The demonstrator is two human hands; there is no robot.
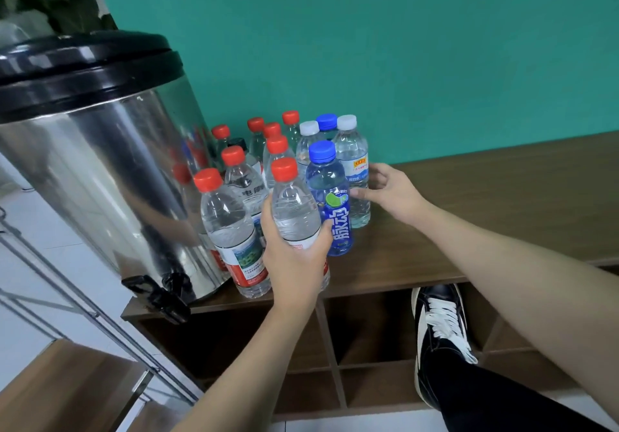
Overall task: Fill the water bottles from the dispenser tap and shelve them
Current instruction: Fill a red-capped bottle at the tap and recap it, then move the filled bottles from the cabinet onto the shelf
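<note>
A steel water dispenser [110,177] with a black lid stands at the left of the wooden shelf top [469,204]; its black tap [160,294] juts over the front edge. Several capped bottles cluster beside it. My left hand [294,257] grips a clear bottle with a red cap [293,210] at the front of the cluster. Just right of it stands a blue bottle with a blue cap [330,197]. My right hand [392,193] reaches in with spread fingers and touches the white-capped bottle [353,163] at the cluster's right side.
Open wooden cubbies [368,331] lie below the shelf top. My black and white sneaker [438,327] rests against the cubby front. A teal wall rises behind. A metal rack [67,291] stands at the lower left.
</note>
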